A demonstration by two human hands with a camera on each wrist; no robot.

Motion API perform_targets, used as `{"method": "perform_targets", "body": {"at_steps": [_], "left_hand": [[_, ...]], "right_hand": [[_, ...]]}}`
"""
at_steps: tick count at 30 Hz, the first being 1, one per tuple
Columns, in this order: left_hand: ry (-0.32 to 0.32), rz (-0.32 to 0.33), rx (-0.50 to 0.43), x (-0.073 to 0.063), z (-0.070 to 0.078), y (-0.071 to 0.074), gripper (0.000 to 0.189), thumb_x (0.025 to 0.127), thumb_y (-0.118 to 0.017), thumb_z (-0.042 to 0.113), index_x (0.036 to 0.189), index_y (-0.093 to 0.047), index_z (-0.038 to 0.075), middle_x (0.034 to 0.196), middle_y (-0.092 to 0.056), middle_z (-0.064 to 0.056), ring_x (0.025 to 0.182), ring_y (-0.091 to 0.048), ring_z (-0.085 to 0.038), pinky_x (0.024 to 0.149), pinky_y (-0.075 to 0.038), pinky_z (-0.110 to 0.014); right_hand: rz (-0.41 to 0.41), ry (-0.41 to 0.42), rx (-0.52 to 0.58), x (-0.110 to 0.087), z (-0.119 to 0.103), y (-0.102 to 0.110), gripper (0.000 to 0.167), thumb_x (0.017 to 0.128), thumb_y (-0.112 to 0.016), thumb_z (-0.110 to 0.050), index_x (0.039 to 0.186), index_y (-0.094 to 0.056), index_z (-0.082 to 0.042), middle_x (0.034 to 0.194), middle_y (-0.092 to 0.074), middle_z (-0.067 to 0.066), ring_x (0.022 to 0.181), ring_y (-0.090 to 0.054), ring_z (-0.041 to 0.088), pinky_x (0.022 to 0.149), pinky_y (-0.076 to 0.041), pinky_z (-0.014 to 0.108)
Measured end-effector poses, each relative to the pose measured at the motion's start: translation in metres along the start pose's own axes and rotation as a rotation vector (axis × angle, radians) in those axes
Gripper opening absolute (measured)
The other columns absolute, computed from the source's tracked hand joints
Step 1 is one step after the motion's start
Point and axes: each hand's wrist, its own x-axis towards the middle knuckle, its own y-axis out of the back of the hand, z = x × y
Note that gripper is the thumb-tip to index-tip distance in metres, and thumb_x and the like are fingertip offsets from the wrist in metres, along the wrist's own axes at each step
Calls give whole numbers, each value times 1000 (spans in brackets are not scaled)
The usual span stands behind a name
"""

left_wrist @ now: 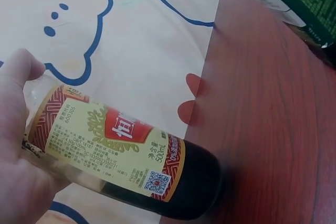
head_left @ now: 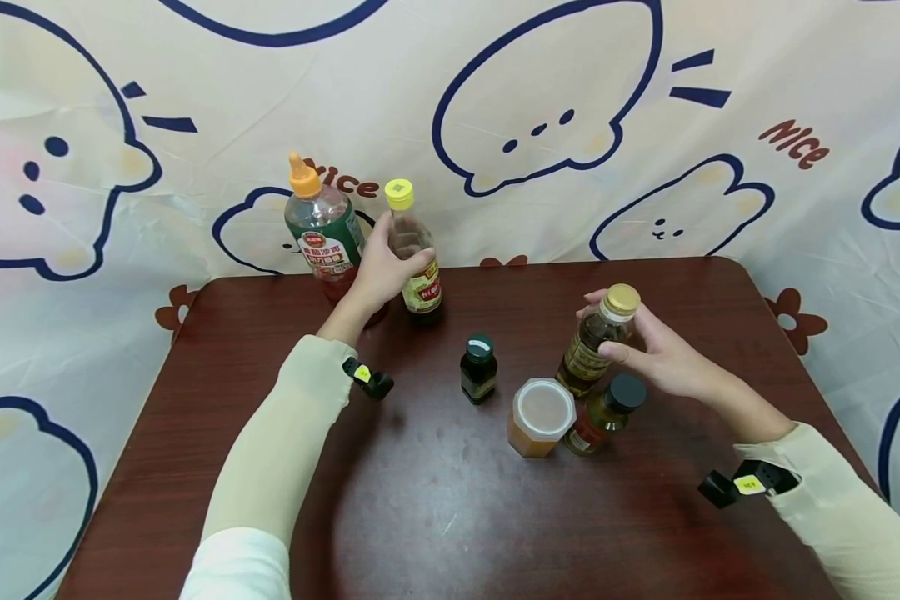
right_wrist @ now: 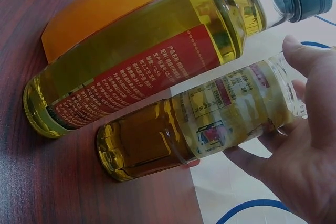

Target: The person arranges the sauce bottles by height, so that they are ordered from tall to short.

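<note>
At the back edge of the table, my left hand [head_left: 385, 268] grips the upper part of a vinegar bottle [head_left: 423, 293] with a yellow cap. In the left wrist view this bottle [left_wrist: 126, 145] shows a cream and red label with dark liquid at its base. Farther right, my right hand [head_left: 660, 354] holds a gold-capped oil bottle [head_left: 587, 357] near its shoulder, thumb in front and fingers behind. Amber oil fills the lower part of this bottle [right_wrist: 142, 142] in the right wrist view.
A large sauce bottle [head_left: 328, 242] with an orange nozzle stands left of the vinegar. A small dark bottle [head_left: 479, 371] sits mid-table. An orange-filled jar [head_left: 542, 414] and a dark-capped oil bottle [head_left: 598, 421] stand close before the gold-capped one. A patterned cloth [head_left: 525, 217] hangs behind.
</note>
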Motion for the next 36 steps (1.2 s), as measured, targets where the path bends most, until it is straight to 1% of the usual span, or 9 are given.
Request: {"method": "perform_targets", "body": {"at_steps": [4, 8, 11, 14, 18, 23, 30, 34, 36], "left_hand": [[34, 19, 9, 4, -3, -2, 50, 92, -72, 7, 134, -45, 3, 131, -57, -14, 126, -57, -27, 106, -48, -42], [43, 29, 21, 8, -5, -4, 52, 92, -72, 8, 136, -45, 3, 132, -56, -14, 127, -57, -28, 107, -47, -43], [51, 27, 51, 11, -7, -5, 54, 92, -72, 9, 138, -44, 4, 134, -56, -12, 128, -56, -27, 108, -46, -42], [68, 33, 62, 12, -9, -5, 54, 92, -72, 10, 138, -44, 6, 135, -55, -11, 128, -56, -25, 108, -46, -41], [84, 52, 51, 14, -12, -5, 52, 93, -72, 11, 138, -45, 7, 136, -55, -10, 128, -55, -24, 108, -45, -39], [99, 50, 68, 17, -14, -5, 55, 94, -72, 14, 140, -43, 9, 139, -54, -8, 131, -53, -23, 109, -45, -38], [90, 55, 64, 17, -18, -5, 58, 94, -73, 14, 142, -42, 10, 140, -53, -8, 131, -52, -22, 110, -44, -37], [83, 50, 76, 17, -20, -6, 59, 95, -73, 15, 144, -41, 11, 142, -52, -7, 132, -52, -22, 110, -44, -37], [78, 49, 77, 17, -20, -7, 59, 95, -73, 15, 144, -40, 11, 142, -52, -7, 132, -52, -22, 110, -44, -38]], "right_hand": [[-4, -21, -3, 1, 1, -1, 59, 103, -56, -1, 155, -32, -12, 147, -50, 17, 133, -48, 6, 102, -41, 18], [-4, -27, -3, 1, 1, -1, 58, 103, -56, -2, 154, -30, -8, 147, -50, 17, 133, -49, 6, 102, -41, 18], [-4, -21, -2, 1, 2, -2, 58, 103, -56, -1, 154, -29, -4, 147, -50, 17, 133, -49, 6, 102, -41, 18], [-6, -16, 2, 1, 1, -2, 58, 103, -56, -1, 154, -30, -5, 147, -50, 18, 133, -49, 6, 102, -41, 18], [-2, 0, 9, 2, 1, -2, 59, 102, -56, 0, 154, -32, -11, 146, -49, 21, 134, -49, 7, 102, -41, 18], [3, 18, 20, 1, -1, -2, 59, 101, -56, 3, 154, -33, -11, 145, -49, 25, 134, -49, 7, 102, -41, 17], [5, 15, 16, 1, -1, -3, 58, 101, -56, 2, 154, -33, -10, 145, -49, 24, 133, -49, 7, 102, -41, 17], [11, 23, 13, 0, -2, -3, 59, 101, -56, 3, 154, -33, -8, 145, -51, 19, 133, -49, 7, 102, -41, 17], [12, 25, 13, 0, -3, -2, 59, 101, -56, 4, 154, -33, -10, 145, -51, 19, 133, -49, 7, 102, -41, 17]]}}
